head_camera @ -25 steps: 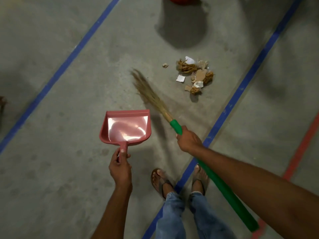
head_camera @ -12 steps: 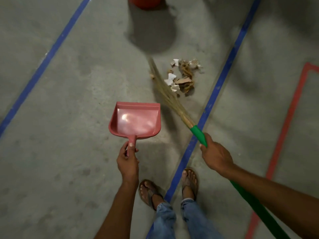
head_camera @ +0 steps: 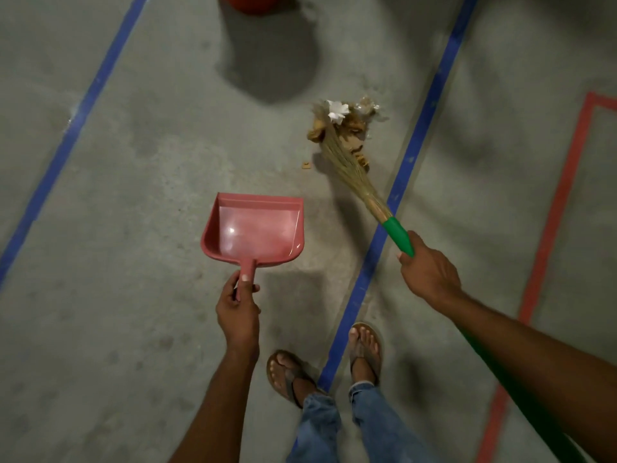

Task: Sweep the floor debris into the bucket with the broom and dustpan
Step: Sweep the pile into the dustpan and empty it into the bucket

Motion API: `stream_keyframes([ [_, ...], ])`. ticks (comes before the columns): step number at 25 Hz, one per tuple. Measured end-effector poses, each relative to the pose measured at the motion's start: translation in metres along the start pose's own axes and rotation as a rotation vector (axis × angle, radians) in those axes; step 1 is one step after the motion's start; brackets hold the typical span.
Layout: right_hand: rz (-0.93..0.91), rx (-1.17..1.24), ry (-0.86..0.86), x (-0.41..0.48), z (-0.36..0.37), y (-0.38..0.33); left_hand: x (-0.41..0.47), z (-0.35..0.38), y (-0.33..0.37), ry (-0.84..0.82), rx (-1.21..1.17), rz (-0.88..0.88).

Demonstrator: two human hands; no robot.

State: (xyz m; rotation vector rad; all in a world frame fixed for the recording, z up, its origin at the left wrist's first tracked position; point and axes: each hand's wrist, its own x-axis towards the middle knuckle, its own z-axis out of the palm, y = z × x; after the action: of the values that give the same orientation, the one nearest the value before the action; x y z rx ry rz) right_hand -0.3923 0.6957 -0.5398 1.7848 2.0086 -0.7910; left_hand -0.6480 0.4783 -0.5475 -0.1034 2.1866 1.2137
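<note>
Pink dustpan [head_camera: 253, 232] empty, gripped by left hand [head_camera: 237, 305], right hand [head_camera: 429, 274] clamped on broom [head_camera: 350, 168], bristles in debris pile [head_camera: 354, 120] upper centre (scooping and dumping into bucket [head_camera: 257, 3] all left).

We take this for a workshop or warehouse hall rather than a home, since the floor [head_camera: 133, 195] is bare grey concrete, stained and scuffed. Long blue tape lines [head_camera: 417, 135] run across it like lane markings. A red tape outline [head_camera: 554, 212] boxes off a bay at the right, and a red bucket [head_camera: 257, 3] stands directly on the concrete at the far edge.
</note>
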Motion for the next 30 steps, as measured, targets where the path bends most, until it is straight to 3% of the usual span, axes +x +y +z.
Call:
stream_keyframes([
  [8, 0.026, 0.056, 0.041, -0.009, -0.044, 0.058, 0.009, 0.050, 0.033, -0.107, 0.028, 0.024],
  [15, 0.133, 0.138, 0.245, 0.150, -0.021, 0.078, 0.096, 0.110, -0.049, -0.221, 0.128, 0.008],
  [19, 0.124, -0.021, 0.136, 0.229, 0.030, 0.078, 0.164, 0.149, -0.108, -0.232, 0.240, 0.061],
  [24, 0.021, -0.120, 0.092, 0.223, 0.095, 0.088, 0.198, 0.199, -0.114, -0.210, 0.311, 0.221],
  [30, -0.098, -0.350, 0.048, 0.151, 0.097, 0.127, 0.222, 0.216, -0.096, -0.187, 0.338, 0.251],
])
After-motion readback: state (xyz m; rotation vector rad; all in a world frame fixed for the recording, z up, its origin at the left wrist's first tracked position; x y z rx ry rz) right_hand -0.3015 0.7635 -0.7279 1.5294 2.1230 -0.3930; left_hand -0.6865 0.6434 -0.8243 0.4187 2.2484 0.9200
